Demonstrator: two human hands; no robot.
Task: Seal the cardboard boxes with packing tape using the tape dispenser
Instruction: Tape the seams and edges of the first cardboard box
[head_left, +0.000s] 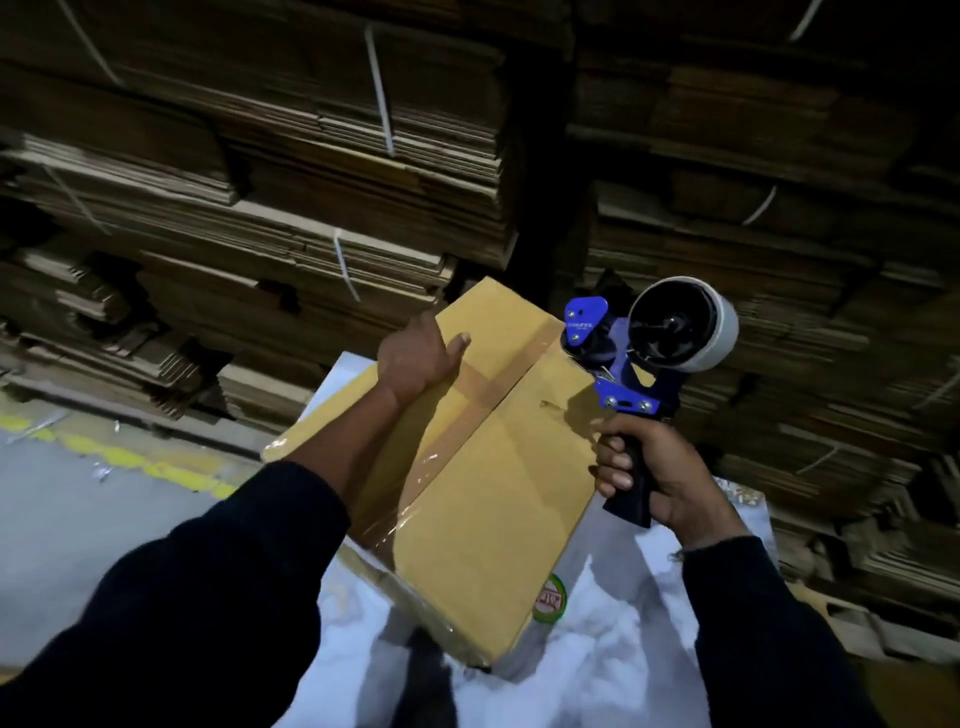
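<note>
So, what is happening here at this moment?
A person is sealing a cardboard box with packing tape. The left hand grips the box's far edge and steadies it. The right hand grips the handle of a blue tape dispenser, whose head is at the far right end of the box. A strip of tape already runs along the centre seam. Bundles of flattened cartons are stacked behind.

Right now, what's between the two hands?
Head view: the box top with its taped center seam lies between left hand and right hand.

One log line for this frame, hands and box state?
left hand: grips tan cardboard box | right hand: holds blue tape dispenser | seam: taped
</note>
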